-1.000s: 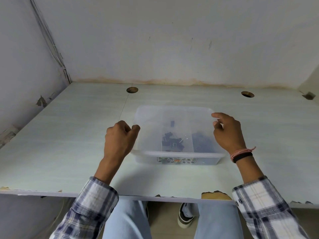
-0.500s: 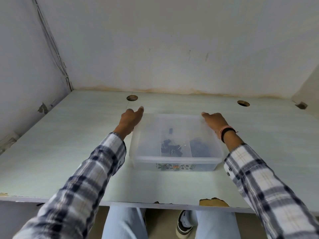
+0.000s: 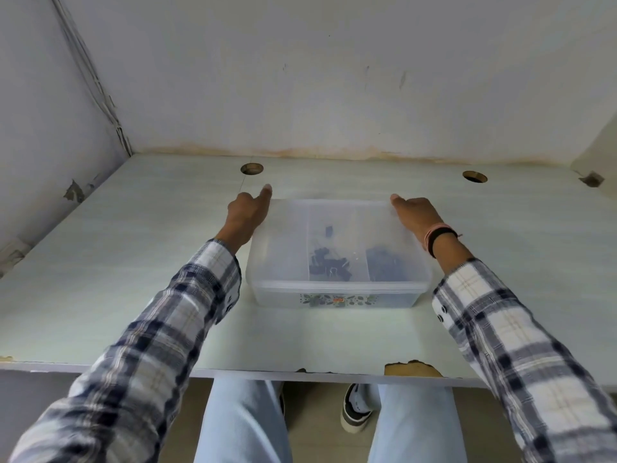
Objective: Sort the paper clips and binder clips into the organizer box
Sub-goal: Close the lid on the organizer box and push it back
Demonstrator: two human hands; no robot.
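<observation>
A clear plastic organizer box with a flower sticker on its front wall stands mid-table, and a translucent lid seems to lie on it. Black binder clips show blurred in the middle compartment, and a darker heap of clips fills the right one. The left compartment looks bare. My left hand touches the box's far left corner, its index finger stretched forward. My right hand rests on the far right corner with fingers pointing forward. Neither hand holds a clip.
The pale table runs to walls at the left and back. Two round cable holes sit near the back wall. The front edge is chipped. My legs and a shoe show below.
Both hands have moved from the box's near sides forward to its far corners, arms stretched out. The box has stayed in place.
</observation>
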